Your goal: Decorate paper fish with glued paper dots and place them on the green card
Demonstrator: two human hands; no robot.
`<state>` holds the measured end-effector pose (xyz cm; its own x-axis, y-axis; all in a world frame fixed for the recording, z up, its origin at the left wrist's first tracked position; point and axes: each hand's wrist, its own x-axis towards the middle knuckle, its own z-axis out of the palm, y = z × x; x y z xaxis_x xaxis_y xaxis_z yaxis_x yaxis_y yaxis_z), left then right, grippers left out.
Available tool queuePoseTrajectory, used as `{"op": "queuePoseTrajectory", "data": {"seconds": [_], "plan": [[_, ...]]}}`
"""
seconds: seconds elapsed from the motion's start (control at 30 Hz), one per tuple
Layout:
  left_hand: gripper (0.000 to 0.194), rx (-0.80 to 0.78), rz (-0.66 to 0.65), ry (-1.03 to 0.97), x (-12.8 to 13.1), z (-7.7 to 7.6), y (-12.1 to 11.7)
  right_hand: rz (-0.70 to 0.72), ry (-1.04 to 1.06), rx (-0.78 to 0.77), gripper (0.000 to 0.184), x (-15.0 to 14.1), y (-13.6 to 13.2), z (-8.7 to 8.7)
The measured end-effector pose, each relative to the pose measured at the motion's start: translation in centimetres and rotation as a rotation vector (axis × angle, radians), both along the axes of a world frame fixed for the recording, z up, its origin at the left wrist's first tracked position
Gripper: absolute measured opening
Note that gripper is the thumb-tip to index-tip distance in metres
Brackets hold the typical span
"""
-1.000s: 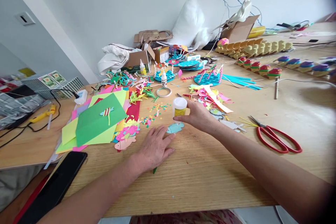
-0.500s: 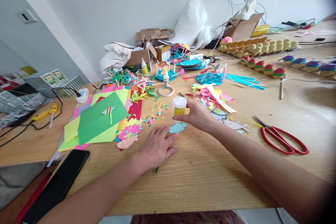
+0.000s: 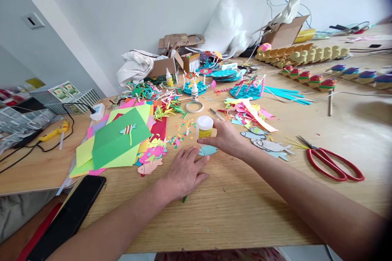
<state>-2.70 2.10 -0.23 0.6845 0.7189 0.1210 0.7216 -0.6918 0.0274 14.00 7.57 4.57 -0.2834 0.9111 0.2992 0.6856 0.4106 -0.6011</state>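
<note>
My right hand (image 3: 228, 138) is wrapped round a white glue bottle (image 3: 205, 124) with a yellow label. The bottle is upended, its flat base facing up, above a light blue paper fish (image 3: 208, 150); its nozzle end is hard to make out. Flat on the table lies my left hand (image 3: 186, 172), fingers stretched out, the fingertips at the fish's left end. Left of it sits a pile of pink, yellow and peach paper fish (image 3: 153, 155). Small coloured paper dots (image 3: 177, 140) are scattered just beyond the left hand.
Coloured paper sheets (image 3: 113, 153) and a black phone (image 3: 69, 216) lie on the left. Red-handled scissors (image 3: 332, 163) and grey paper fish (image 3: 271, 146) are on the right. Farther back stand a tape roll (image 3: 194, 107), a small white bottle (image 3: 194, 91) and blue crafted pieces (image 3: 248, 91).
My right hand has shifted the glue bottle slightly left over the blue fish. The left hand stays in place on the table.
</note>
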Motion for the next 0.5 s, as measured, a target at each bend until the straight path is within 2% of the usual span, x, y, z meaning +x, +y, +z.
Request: {"op": "queuePoseTrajectory", "data": {"seconds": [0.3,0.5], "plan": [[0.042,-0.025,-0.003,-0.014,0.0,0.2,-0.1,-0.027,-0.015,-0.008,0.037,2.0,0.1,0.2],[0.043,-0.036,0.005,-0.001,0.0,0.0,0.0,-0.013,-0.041,-0.014,0.039,1.3,-0.7,0.2]]}}
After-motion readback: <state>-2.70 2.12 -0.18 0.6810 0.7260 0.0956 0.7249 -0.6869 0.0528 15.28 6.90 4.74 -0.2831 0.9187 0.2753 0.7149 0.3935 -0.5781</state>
